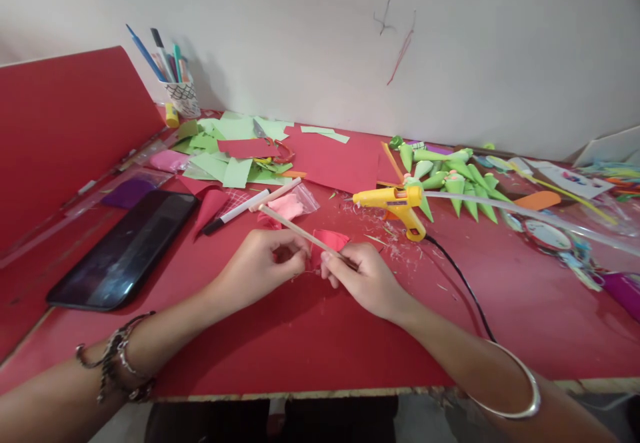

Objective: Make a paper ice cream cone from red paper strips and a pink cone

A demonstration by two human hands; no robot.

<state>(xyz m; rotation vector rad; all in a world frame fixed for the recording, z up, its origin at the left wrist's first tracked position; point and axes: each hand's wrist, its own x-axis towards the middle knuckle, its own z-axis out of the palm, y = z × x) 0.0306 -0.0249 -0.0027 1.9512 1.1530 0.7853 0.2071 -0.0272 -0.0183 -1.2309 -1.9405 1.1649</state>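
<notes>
A thin pale wooden stick (290,225) slants up and to the left from my right hand (367,276), which is closed around its lower end. Beneath the stick, between both hands, is a small piece of red paper (330,239), partly covered by my right fingers. My left hand (270,260) has its thumb and fingers pinched together at the paper's left edge; what is between the fingertips is too small to tell. Just beyond the hands lie a pink piece in a clear bag (285,208) and a white marker (245,207) with a black cap.
A yellow glue gun (393,204) with a black cord lies right of the hands, before several green paper cones (455,186). At left are a phone (125,250) and a red paper cone (210,208). Green scraps (237,173), scissors (283,153) and a pen cup (183,98) are farther back.
</notes>
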